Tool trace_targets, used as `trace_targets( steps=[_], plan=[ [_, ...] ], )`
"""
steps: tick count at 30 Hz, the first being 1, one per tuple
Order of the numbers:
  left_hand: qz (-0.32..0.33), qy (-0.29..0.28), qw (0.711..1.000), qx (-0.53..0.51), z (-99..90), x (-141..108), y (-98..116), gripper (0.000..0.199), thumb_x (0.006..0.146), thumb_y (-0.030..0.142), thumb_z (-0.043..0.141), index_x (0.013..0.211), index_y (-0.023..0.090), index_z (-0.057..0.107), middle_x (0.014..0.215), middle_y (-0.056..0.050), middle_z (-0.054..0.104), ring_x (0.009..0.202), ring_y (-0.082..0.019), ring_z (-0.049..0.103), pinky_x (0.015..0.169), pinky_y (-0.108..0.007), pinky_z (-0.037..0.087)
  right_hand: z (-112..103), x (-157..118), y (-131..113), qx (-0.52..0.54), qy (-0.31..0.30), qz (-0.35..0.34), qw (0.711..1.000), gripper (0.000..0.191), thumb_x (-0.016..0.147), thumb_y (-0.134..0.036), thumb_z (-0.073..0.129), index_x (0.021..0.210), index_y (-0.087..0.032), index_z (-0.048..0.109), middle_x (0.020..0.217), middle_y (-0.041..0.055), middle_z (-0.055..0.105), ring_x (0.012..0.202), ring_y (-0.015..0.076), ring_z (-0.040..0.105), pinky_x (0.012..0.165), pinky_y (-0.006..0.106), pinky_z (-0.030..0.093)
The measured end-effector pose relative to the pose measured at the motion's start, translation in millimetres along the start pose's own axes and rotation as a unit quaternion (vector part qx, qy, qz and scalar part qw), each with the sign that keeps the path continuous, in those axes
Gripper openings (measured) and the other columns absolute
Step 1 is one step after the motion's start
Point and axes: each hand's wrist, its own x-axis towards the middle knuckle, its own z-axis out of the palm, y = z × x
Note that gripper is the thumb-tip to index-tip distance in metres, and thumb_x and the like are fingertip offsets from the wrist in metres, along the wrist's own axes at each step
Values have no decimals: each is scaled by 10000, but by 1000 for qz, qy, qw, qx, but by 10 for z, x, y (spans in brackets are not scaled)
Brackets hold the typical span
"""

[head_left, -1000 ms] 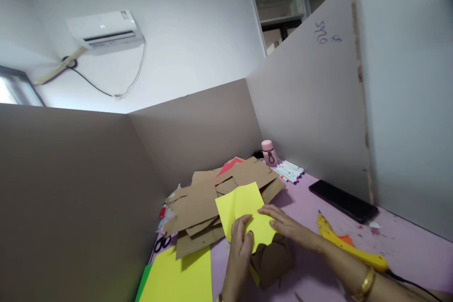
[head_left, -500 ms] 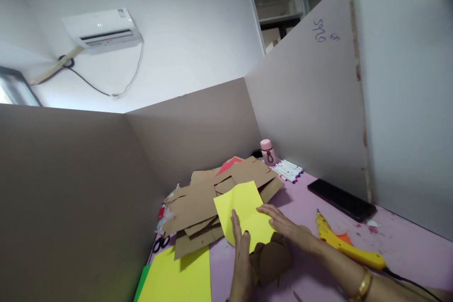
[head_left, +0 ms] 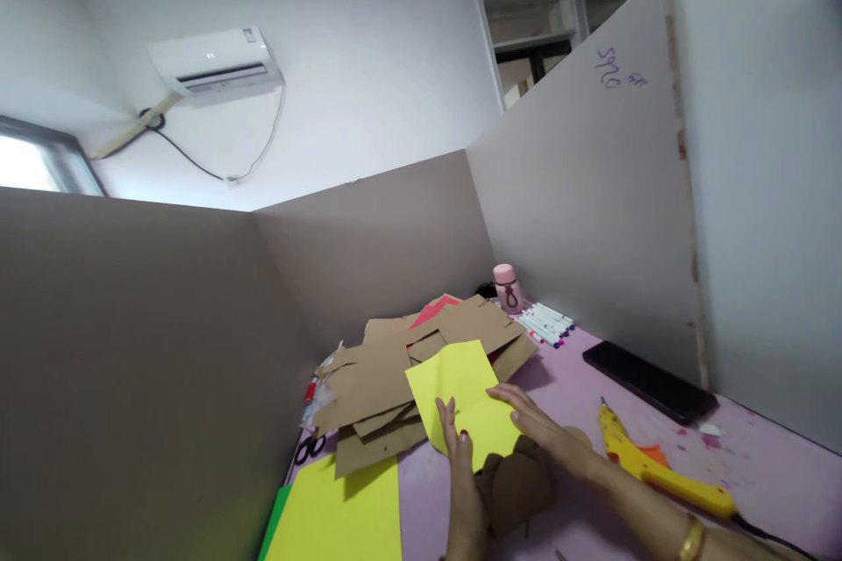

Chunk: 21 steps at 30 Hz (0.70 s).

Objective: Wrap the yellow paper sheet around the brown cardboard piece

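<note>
Partitioned booth point(head_left: 368, 245) on three sides; pink tabletop point(head_left: 579, 377) within. Heap of brown cardboard pieces point(head_left: 395, 368) at far centre. Large yellow sheet point(head_left: 342, 517) at near left, green sheet point(head_left: 276, 517) beneath. Smaller yellow paper sheet point(head_left: 464, 399) lying against near right edge of heap, long axis running near to far, tilted slightly left. Black phone point(head_left: 648, 381) at right by partition; yellow glue gun point(head_left: 658, 469) near it. White markers point(head_left: 545, 323) and pink bottle point(head_left: 508, 287) at far right.

Left hand point(head_left: 460, 456) flat, fingers extended, pressing sheet's near edge. Right hand point(head_left: 545, 429) likewise flat on sheet's right edge, nothing gripped. Sheet directly beyond both palms; both equally close. Brown crumpled piece point(head_left: 519, 482) between wrists.
</note>
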Motion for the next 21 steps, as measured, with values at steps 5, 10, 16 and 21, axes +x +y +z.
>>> trace_targets(
  steps=[5,10,16,21],
  plan=[
    [-23,-7,999,-24,9,-2,30,474,873,481,299,1304,283,299,1578,1,25,1410,-227,183,1023,-361,400,0,-1,-42,0,6,4,1000,649,847,-659,356,1314,-229,489,1480,107,322,1408,266,170,1156,463,113],
    [-31,-6,999,-34,16,-3,17,510,885,466,278,1362,299,211,1579,2,5,1412,-239,178,971,-357,445,22,15,22,10,18,-11,1000,642,856,-641,364,1312,-209,492,1464,113,342,1399,263,195,1155,431,132],
    [-25,16,999,33,18,38,-31,507,891,470,256,1376,322,244,1561,-7,169,1372,-258,300,926,-365,487,57,26,100,26,31,-26,999,584,876,-621,351,1271,-222,514,1448,107,350,1389,253,217,1149,421,159],
    [-15,21,999,34,-8,75,-57,508,886,469,244,1359,284,240,1578,0,61,1425,-241,146,983,-366,440,93,25,83,41,44,-33,998,544,907,-586,304,1249,-222,520,1434,105,364,1381,256,232,1150,438,164]
  ],
)
